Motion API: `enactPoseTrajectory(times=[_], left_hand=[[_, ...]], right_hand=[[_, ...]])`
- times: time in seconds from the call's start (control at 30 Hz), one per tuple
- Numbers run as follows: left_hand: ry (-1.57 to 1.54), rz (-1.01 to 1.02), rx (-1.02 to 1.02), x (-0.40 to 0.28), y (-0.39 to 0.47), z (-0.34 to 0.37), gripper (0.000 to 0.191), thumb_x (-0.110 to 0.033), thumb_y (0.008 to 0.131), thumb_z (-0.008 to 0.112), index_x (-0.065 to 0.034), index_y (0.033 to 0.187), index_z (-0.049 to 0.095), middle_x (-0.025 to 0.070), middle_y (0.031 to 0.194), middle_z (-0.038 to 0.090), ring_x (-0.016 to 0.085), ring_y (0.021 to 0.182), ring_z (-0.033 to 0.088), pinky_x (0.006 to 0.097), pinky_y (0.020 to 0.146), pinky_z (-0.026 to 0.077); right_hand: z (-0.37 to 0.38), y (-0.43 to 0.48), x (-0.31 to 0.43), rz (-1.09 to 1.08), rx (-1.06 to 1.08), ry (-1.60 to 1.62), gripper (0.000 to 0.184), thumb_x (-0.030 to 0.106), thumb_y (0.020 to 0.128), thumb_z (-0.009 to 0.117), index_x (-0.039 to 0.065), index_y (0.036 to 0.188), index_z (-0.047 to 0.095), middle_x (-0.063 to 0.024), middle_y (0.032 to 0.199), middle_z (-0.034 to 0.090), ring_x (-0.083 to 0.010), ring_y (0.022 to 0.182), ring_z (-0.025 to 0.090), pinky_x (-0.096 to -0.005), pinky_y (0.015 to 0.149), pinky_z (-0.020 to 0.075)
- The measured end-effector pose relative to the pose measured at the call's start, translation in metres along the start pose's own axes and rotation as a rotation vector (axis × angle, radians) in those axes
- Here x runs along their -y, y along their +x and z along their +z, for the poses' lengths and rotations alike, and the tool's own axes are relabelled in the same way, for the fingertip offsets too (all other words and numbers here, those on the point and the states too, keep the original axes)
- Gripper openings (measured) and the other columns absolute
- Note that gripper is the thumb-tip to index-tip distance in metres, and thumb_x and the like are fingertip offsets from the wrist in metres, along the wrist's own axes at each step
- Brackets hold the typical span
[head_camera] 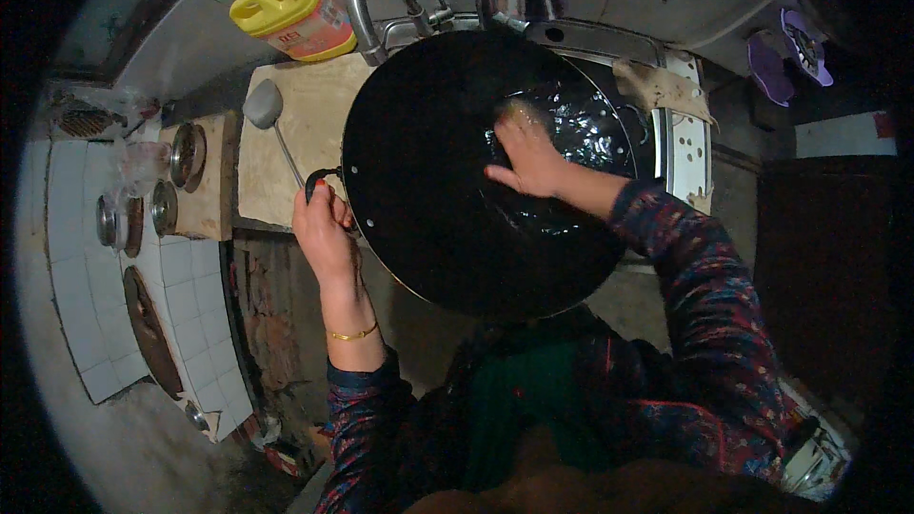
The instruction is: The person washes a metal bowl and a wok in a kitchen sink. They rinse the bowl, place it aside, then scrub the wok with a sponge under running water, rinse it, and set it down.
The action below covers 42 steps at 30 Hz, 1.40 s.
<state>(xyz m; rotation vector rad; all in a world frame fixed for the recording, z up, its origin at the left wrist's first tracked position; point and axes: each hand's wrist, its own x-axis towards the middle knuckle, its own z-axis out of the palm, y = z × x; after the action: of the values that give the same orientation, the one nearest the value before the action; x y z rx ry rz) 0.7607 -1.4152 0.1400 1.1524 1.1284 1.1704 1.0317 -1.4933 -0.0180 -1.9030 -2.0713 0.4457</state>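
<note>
A large black wok (428, 128) tilts over the sink, its inside facing up and wet on the right. My left hand (321, 232) grips its black loop handle (318, 177) at the left rim. Inside the wok, my right hand (532, 157) lies palm down against the shiny wet surface. Its fingertips are blurred, so I cannot tell whether something is under them. Beyond the wok's far rim curves a chrome gooseneck faucet (364, 0). Just left of the wok, a metal wok spatula (264, 106) rests on a pale board (307, 96), its handle running towards my left hand.
Behind the board stands a yellow pump jug (296, 18) with a printed label. Round metal lids or pans (187, 155) and a tiled stove (200, 300) are at left. A white perforated rack (689, 150) stands right of the sink. Purple slippers (771, 68) are at upper right.
</note>
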Motion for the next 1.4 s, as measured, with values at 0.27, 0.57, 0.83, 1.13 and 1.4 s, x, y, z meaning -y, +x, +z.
enactPoseTrajectory(times=[0.27, 0.57, 0.83, 1.13, 1.4], left_hand=[[0.041, -0.009, 0.034, 0.001, 0.002, -0.003, 0.018, -0.017, 0.09, 0.046, -0.0066, 0.075, 0.043, -0.0024, 0.056, 0.034, 0.007, 0.049, 0.032, 0.0225, 0.046, 0.029], [0.053, -0.031, 0.044, 0.008, 0.003, -0.011, 0.017, -0.018, 0.091, 0.047, -0.0053, 0.079, 0.046, -0.0018, 0.064, 0.038, 0.007, 0.05, 0.032, 0.0237, 0.045, 0.029], [0.041, -0.032, 0.021, 0.006, 0.002, -0.009, 0.02, -0.018, 0.092, 0.045, -0.0065, 0.075, 0.044, -0.0028, 0.056, 0.034, 0.006, 0.048, 0.031, 0.0226, 0.045, 0.029], [0.026, -0.014, 0.059, 0.007, 0.005, -0.009, 0.02, -0.018, 0.092, 0.045, -0.0067, 0.075, 0.043, -0.0024, 0.057, 0.034, 0.007, 0.049, 0.032, 0.0224, 0.046, 0.029], [0.009, -0.006, 0.044, 0.008, 0.005, -0.009, 0.02, -0.018, 0.091, 0.045, -0.0068, 0.075, 0.043, -0.0026, 0.058, 0.034, 0.007, 0.049, 0.032, 0.0227, 0.046, 0.029]], right_hand=[[0.006, 0.133, 0.024, 0.412, -0.608, -0.038, 0.089, 0.051, 0.078, 0.056, -0.01, 0.134, 0.023, -0.0274, 0.142, 0.015, -0.0467, 0.131, 0.013, -0.0489, 0.108, 0.0117], [0.006, 0.1, 0.147, -0.305, -0.263, 0.409, 0.085, 0.04, 0.082, 0.056, -0.013, 0.134, 0.014, -0.0318, 0.143, 0.006, -0.0444, 0.134, 0.0, -0.0447, 0.11, 0.0073], [-0.019, -0.06, 0.077, -0.616, 0.412, 0.336, 0.075, 0.043, 0.087, 0.047, -0.008, 0.136, 0.021, -0.0278, 0.145, 0.006, -0.0387, 0.136, 0.008, -0.0469, 0.11, 0.012], [-0.018, -0.008, -0.015, -0.238, 0.182, -0.149, 0.078, 0.049, 0.082, 0.052, -0.005, 0.133, 0.027, -0.0293, 0.14, 0.022, -0.0434, 0.132, 0.018, -0.0499, 0.108, 0.0168], [0.015, 0.081, 0.072, -0.204, -0.217, 0.129, 0.085, 0.047, 0.083, 0.053, -0.011, 0.134, 0.018, -0.032, 0.141, 0.011, -0.0457, 0.133, 0.006, -0.0456, 0.11, 0.0075]])
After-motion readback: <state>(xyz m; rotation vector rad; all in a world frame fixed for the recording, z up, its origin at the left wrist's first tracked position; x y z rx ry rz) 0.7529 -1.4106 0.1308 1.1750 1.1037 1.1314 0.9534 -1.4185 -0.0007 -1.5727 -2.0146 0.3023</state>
